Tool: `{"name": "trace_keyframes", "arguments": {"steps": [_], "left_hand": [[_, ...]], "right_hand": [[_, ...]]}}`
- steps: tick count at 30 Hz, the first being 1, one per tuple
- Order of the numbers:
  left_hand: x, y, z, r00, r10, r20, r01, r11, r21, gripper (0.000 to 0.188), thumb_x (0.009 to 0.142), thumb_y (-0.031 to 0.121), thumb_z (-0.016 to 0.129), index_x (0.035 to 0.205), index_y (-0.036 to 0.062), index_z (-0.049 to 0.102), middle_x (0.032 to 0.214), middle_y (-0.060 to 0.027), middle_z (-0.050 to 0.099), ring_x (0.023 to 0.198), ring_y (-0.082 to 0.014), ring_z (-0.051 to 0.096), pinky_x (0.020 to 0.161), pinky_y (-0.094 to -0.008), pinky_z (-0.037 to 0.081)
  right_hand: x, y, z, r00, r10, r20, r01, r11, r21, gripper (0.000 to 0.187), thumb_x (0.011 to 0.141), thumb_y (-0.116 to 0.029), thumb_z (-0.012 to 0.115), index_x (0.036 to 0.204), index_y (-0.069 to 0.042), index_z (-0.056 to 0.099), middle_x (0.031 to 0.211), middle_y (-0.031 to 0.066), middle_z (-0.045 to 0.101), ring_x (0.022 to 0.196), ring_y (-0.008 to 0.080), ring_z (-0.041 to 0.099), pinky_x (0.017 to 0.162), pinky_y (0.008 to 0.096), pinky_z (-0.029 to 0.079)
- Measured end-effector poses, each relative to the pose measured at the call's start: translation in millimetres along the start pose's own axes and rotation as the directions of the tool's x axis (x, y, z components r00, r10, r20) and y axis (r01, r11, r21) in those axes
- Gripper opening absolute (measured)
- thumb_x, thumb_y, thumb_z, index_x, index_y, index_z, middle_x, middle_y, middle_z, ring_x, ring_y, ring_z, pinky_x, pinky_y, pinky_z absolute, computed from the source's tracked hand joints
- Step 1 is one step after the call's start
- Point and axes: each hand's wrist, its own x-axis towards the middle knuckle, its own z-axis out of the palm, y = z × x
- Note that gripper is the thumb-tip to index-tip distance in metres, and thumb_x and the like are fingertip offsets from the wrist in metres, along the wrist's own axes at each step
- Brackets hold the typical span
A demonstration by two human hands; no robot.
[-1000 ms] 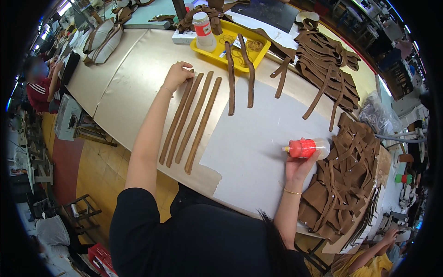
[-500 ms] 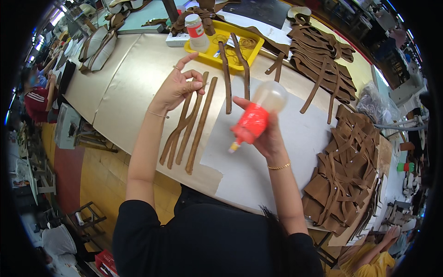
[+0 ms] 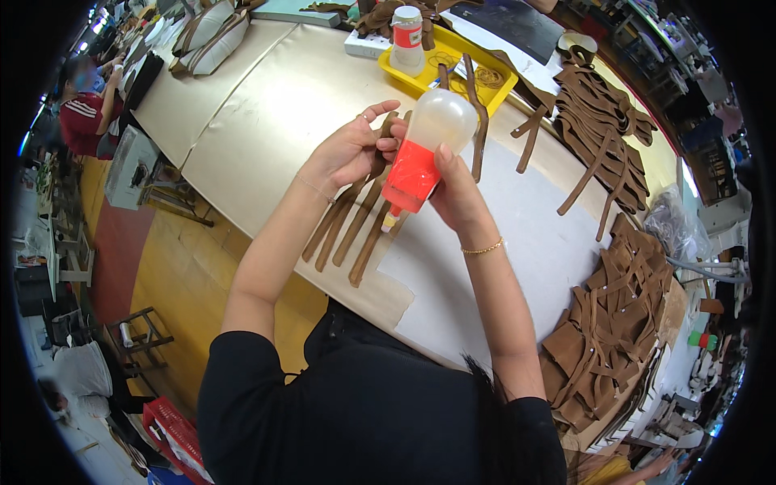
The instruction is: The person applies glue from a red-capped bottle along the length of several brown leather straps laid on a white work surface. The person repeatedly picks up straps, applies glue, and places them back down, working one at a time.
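Note:
My right hand point(image 3: 462, 194) grips a squeeze bottle point(image 3: 415, 166) with a clear rounded base and a red-wrapped part. The bottle is tilted nozzle-down above several narrow brown strips point(image 3: 349, 234) lying side by side on the table. At the strips' far ends is my left hand point(image 3: 343, 153), its thumb and fingers closed on one strip while the index finger stretches out. The bottle partly hides those fingertips. Another brown strip point(image 3: 478, 133) rests with its far end on a yellow tray point(image 3: 503, 90), right of the bottle.
A white jar with a red label point(image 3: 406, 56) stands in the tray beside loose yellow bands. Brown strap pieces point(image 3: 602, 117) lie at the far right, and a big heap of them point(image 3: 602, 323) nearer. Grey sheeting point(image 3: 517, 234) covers part of the table. A person in red point(image 3: 85, 121) sits at far left.
The bottle has moved left in my right hand, from over the grey sheet to above the strips beside my left hand. The view has shifted, so the table sits higher.

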Motion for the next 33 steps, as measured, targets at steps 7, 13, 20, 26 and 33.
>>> {"name": "trace_keyframes", "arguments": {"steps": [7,13,20,26,33], "left_hand": [[-25.5,11.2,3.4,0.998,0.033,0.051,-0.048,0.948,0.313,0.034,0.093,0.008,0.058,0.124,0.0058,0.044,0.101,-0.0048,0.056,0.066,-0.0101,0.048,0.062,-0.0244,0.045],[-67.6,19.1,-22.9,0.995,-0.031,-0.099,0.082,0.819,0.568,0.014,0.091,0.004,0.061,0.104,0.0028,0.056,0.087,-0.0030,0.059,0.058,-0.0097,0.050,0.057,-0.0224,0.042],[-85.3,12.7,-25.9,0.973,-0.204,-0.104,0.229,0.849,0.477,0.032,0.097,0.012,0.054,0.124,-0.0059,0.054,0.085,-0.0063,0.065,0.059,-0.0120,0.059,0.055,-0.0225,0.049],[-65.5,-6.0,4.4,0.922,-0.385,-0.048,0.364,0.816,0.449,0.033,0.100,0.011,0.046,0.126,-0.0078,0.051,0.099,-0.0203,0.068,0.086,-0.0235,0.072,0.072,-0.0277,0.061],[-40.4,-27.7,36.5,0.778,-0.628,-0.019,0.553,0.669,0.497,0.033,0.099,0.010,0.050,0.126,-0.0080,0.050,0.100,-0.0213,0.068,0.087,-0.0238,0.072,0.071,-0.0290,0.062]], "right_hand": [[3.4,-22.5,1.8,0.995,-0.080,0.056,0.074,0.992,0.100,0.084,0.085,-0.065,0.060,0.132,0.003,0.047,0.128,0.0152,0.058,0.110,0.0213,0.061,0.091,0.0377,0.055],[-4.3,-51.6,-30.4,0.978,-0.180,0.107,0.102,0.855,0.508,0.102,0.080,-0.072,0.059,0.142,0.000,0.023,0.140,0.0312,0.042,0.083,0.0340,0.071,0.066,0.0400,0.064],[-50.1,-92.4,-70.9,0.979,-0.179,-0.099,0.205,0.829,0.520,0.107,0.077,-0.070,0.065,0.144,0.002,0.022,0.148,0.0240,0.036,0.081,0.0275,0.070,0.062,0.0336,0.060],[-94.3,-106.7,-98.1,0.960,-0.212,-0.185,0.277,0.820,0.501,0.109,0.075,-0.067,0.069,0.144,0.004,0.022,0.149,0.0200,0.035,0.084,0.0234,0.069,0.068,0.0315,0.060],[-143.8,-123.8,-124.7,0.918,-0.274,-0.288,0.386,0.788,0.479,0.120,0.072,-0.064,0.075,0.148,0.009,0.017,0.148,0.0158,0.035,0.088,0.0195,0.067,0.068,0.0289,0.057]]}}
